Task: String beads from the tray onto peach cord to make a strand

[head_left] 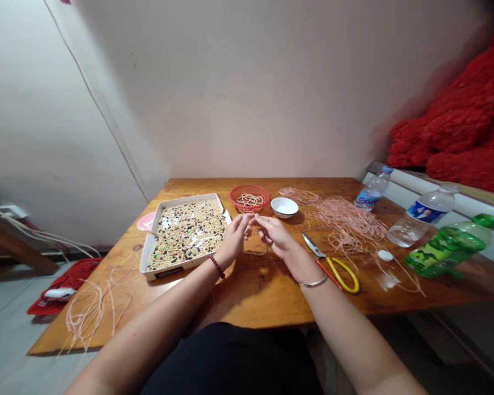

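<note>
My left hand (235, 237) and my right hand (274, 233) meet above the middle of the table, fingertips pinched close together. Between them a string of small tan beads (256, 253) hangs in a loop below the fingers. Both hands appear closed on its cord, though the exact grip is too small to make out. Left of my hands lies a shallow white box (145, 258) full of loose tan, black and a few green beads. Just beyond them stands a red plastic basket (250, 204) with finished-looking bead strings inside, beside a small white bowl (284, 207).
Scissors (331, 265) with yellow and red handles lie right of my right forearm. Tangled pink cord (349, 216) spreads behind them, near a white cap (385, 255), two clear bottles (420, 216) and a green bottle (450, 247). More cord (88, 312) lies at the left edge.
</note>
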`<action>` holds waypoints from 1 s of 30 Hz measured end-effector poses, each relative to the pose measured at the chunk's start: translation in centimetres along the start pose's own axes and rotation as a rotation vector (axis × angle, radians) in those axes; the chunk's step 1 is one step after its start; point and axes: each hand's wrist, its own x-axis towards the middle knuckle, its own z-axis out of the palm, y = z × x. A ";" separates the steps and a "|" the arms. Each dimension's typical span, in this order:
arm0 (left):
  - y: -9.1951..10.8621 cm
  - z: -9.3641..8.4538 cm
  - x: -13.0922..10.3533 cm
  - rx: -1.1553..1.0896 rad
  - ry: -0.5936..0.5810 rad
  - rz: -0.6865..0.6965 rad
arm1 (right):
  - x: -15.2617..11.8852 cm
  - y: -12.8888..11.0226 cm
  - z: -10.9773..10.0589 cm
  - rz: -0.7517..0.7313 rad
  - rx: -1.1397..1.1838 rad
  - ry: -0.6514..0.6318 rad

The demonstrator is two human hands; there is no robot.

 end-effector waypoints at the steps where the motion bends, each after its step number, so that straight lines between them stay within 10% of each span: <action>1: 0.1 0.0 0.0 0.011 0.008 0.011 | 0.0 0.0 0.0 -0.004 -0.009 -0.009; 30: -0.9 -0.5 -0.1 0.117 0.309 0.050 | 0.9 1.0 0.2 -0.263 -0.171 0.309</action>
